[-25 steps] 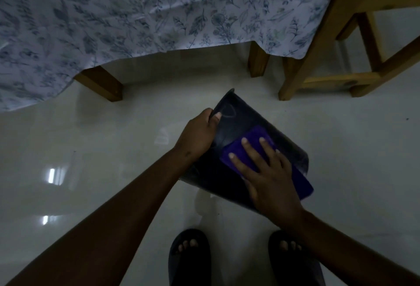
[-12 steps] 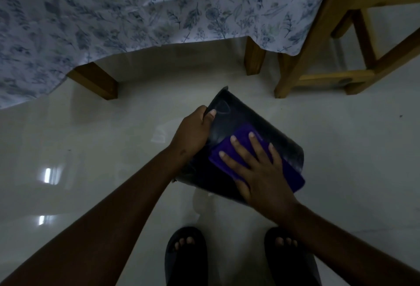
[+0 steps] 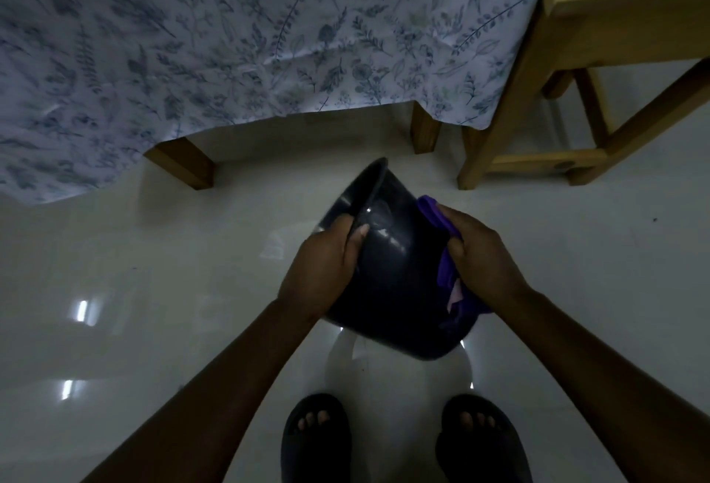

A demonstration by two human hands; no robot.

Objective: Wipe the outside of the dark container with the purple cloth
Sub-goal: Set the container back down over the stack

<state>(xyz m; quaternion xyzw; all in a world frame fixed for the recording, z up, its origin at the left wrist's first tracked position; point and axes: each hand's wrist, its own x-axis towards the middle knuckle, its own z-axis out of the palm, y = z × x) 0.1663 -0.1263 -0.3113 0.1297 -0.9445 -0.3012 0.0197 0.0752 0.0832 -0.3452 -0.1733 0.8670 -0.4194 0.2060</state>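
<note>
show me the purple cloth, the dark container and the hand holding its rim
purple cloth [image 3: 446, 278]: head view, fold beside the right fingers
dark container [image 3: 399, 282]: head view, outer side wall
left hand [image 3: 320, 269]: head view, back of hand

Single head-worn wide view, looking steeply down and forward from close above the dark round plastic container [image 3: 388, 275], glossy pale tiled floor [image 3: 153, 271] beneath it.
</note>
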